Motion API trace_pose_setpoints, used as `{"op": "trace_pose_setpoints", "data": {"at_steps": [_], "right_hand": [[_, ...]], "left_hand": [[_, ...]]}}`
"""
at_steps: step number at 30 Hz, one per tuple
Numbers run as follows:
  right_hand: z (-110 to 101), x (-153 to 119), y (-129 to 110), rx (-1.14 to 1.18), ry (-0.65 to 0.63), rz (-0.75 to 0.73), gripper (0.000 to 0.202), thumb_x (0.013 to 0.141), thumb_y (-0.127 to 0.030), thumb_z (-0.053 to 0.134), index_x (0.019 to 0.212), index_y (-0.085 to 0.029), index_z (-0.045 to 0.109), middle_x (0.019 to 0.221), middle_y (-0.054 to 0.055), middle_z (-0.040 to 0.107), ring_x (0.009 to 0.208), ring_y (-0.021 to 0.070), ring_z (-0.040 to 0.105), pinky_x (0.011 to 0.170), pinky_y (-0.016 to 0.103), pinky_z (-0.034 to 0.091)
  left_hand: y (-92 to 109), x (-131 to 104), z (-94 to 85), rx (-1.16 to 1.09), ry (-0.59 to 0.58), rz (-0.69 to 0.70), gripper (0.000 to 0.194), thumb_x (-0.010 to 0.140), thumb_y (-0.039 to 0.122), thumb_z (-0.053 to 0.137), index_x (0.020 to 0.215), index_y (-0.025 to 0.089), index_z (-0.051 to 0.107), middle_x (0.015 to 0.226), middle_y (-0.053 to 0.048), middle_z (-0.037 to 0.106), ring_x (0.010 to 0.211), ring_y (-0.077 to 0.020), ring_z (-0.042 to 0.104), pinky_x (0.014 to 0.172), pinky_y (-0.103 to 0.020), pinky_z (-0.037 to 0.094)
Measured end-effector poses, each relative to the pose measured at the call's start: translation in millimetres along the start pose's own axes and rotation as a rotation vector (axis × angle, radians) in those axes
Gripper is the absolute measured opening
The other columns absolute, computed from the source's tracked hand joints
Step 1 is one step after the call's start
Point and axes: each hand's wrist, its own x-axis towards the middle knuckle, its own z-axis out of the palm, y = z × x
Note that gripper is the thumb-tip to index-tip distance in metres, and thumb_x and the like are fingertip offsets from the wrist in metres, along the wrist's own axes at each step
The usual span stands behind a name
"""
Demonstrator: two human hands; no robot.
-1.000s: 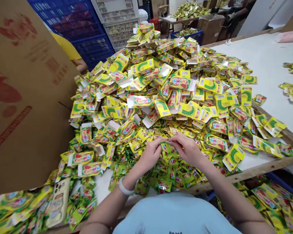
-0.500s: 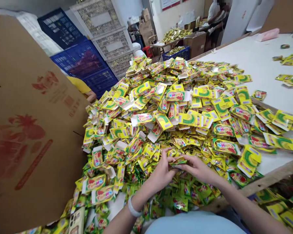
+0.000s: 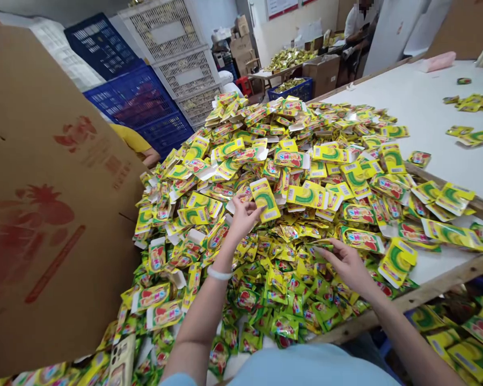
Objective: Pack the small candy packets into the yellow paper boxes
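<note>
Pinches a flat yellow-and-green cardboard carton [image 3: 266,201] in the bare left hand [image 3: 244,215], against heaped yellow cartons [image 3: 306,196]; grips a small green-yellow foil sachet [image 3: 320,244] in the right hand [image 3: 346,264], above loose green sachets [image 3: 285,326].

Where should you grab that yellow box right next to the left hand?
Probably pinch the yellow box by its long left edge, coming from the left. That edge faces the left hand, whose fingertips are right by it, and the box's narrow, flat shape should suit a thumb-and-finger pinch.
</note>
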Motion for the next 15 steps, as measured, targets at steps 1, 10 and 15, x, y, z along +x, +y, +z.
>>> {"op": "trace_pose_setpoints", "data": {"at_steps": [1, 10, 15], "right_hand": [[2, 1, -7, 0.088, -0.043, -0.003, 0.030, 0.092, -0.046, 0.056, 0.098, -0.019, 0.069, 0.099, 0.009, 0.075, 0.077, 0.0217, 0.071, 0.055, 0.028, 0.055], [62, -13, -33, -0.460, -0.232, -0.772, 0.026, 0.096, -0.008, 0.040, 0.105, -0.015, 0.065, 0.093, 0.011, 0.072, 0.078, 0.0201, 0.070, 0.067, 0.030, 0.056], [62, -30, -32, -0.866, -0.317, -0.980, 0.018, 0.092, -0.007, 0.049, 0.100, -0.015, 0.063, 0.089, 0.009, 0.070, 0.073, 0.0212, 0.066, 0.065, 0.033, 0.052]], "left_hand": [[-1, -15, -2.0, -0.055, -0.057, -0.018, 0.070, 0.075, 0.040, 0.079, 0.123, 0.021, 0.031, 0.084, 0.003, 0.062, 0.061, -0.0127, 0.065, 0.061, -0.027, 0.055], [-5, -129, 1.7, -0.095, -0.436, -0.071, 0.070, 0.093, 0.062, 0.046, 0.148, 0.020, 0.037, 0.158, -0.014, 0.033, 0.150, -0.0293, 0.022, 0.124, -0.043, 0.019], [8, -134, -1.5, 0.161, -0.586, -0.055, 0.058, 0.094, 0.051, 0.052, 0.144, 0.022, 0.045, 0.145, -0.013, 0.050, 0.138, -0.0290, 0.041, 0.119, -0.047, 0.026]]}}
